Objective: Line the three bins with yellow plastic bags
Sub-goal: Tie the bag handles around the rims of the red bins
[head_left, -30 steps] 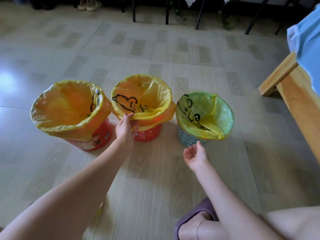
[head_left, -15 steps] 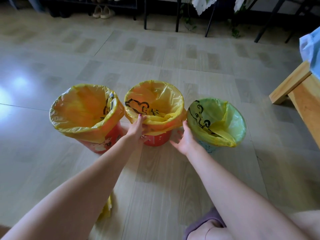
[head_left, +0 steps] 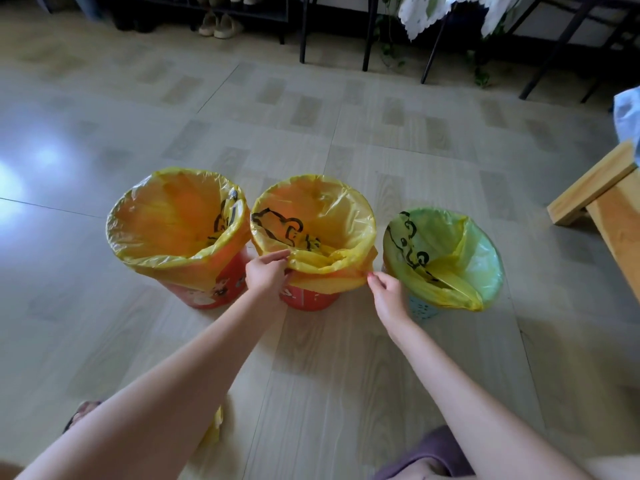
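Note:
Three small bins stand in a row on the floor, each with a yellow plastic bag folded over its rim. The left red bin [head_left: 211,292] and the middle red bin [head_left: 308,301] touch at the top. The right bin [head_left: 420,308] is pale blue, and its bag [head_left: 446,251] looks green inside. My left hand [head_left: 265,273] pinches the near-left rim of the middle bag [head_left: 332,233]. At that bag's near-right hem, my right hand [head_left: 386,294] grips the plastic with its fingertips.
A wooden bench leg [head_left: 595,188] juts in at the right. Dark table and chair legs [head_left: 367,32], shoes [head_left: 218,24] and a trailing plant line the far wall. A yellow scrap [head_left: 214,424] lies on the floor under my left arm. My slippered foot [head_left: 429,452] is at the bottom.
My right hand came up from the floor in front of the blue bin to the middle bag's right hem. My left hand stayed at that bag's left rim. The view has drawn closer.

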